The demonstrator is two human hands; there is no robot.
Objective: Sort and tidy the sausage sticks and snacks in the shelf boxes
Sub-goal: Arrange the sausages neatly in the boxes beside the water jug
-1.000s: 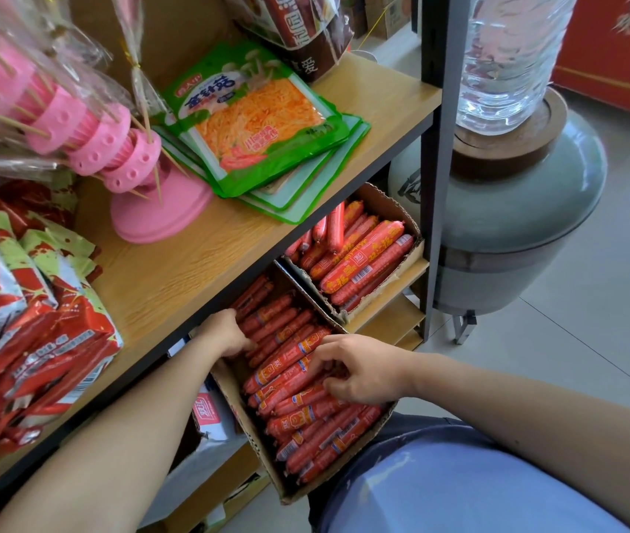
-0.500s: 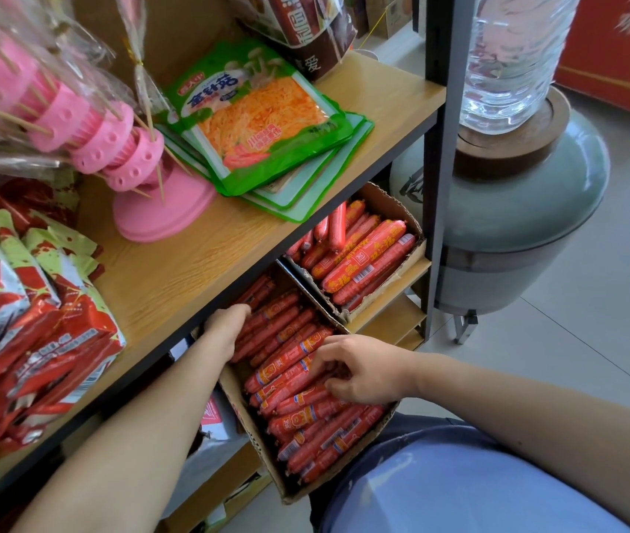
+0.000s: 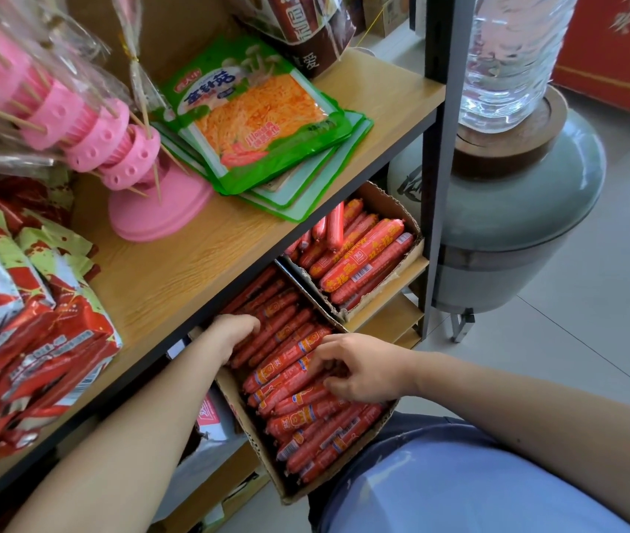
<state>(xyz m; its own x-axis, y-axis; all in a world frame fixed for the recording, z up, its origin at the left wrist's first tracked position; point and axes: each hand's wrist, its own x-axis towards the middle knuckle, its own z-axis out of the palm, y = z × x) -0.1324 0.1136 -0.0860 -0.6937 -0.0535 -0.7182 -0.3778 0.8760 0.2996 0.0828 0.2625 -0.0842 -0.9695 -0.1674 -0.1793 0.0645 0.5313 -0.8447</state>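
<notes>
Your left hand (image 3: 234,332) sliding off left rim of brown cardboard box (image 3: 229,394), now sitting on red plastic-wrapped sausage sticks (image 3: 305,417) at box's back-left. Fingers bent, can't tell if gripping. Your right hand (image 3: 359,373) staying mid-box, fingers curling round few sticks. Reckon you're squaring up rows, both hands working inside box.

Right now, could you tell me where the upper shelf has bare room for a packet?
Bare wood lies between the pink stand and the shelf's front edge, and at the right corner past the green mushroom packets. The red snack packets crowd the left end.
</notes>
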